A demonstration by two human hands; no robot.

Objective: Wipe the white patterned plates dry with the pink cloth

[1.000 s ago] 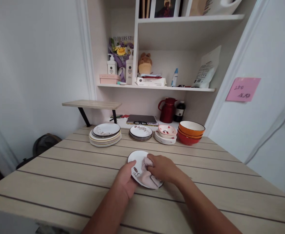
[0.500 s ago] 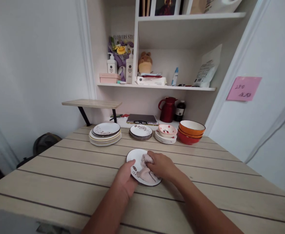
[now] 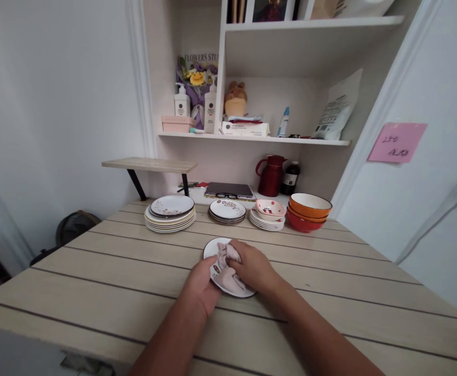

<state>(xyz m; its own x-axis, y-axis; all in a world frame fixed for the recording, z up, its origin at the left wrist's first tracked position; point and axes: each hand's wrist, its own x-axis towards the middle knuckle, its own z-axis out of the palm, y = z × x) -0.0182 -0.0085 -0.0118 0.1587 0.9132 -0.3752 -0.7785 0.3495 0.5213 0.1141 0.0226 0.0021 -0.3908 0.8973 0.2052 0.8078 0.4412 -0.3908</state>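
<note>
A white plate (image 3: 212,248) with a dark rim and a small brown pattern is tilted slightly above or on the table; I cannot tell whether it touches. My left hand (image 3: 202,284) grips its near left edge, thumb on the upper face and fingers underneath. Bunched in my right hand (image 3: 254,266) is a pale pink cloth (image 3: 230,279), pressed against the plate's face. The cloth and right hand hide much of the plate.
Behind the plate stand a stack of large plates (image 3: 170,225), a stack of small plates (image 3: 227,210), small dishes topped by a pink-rimmed bowl (image 3: 269,208), and orange and red bowls (image 3: 309,211). A red jug (image 3: 271,176) is farther back.
My right hand and the cloth have slid left across the plate's face. The left hand keeps its hold, and the view has shifted slightly.
</note>
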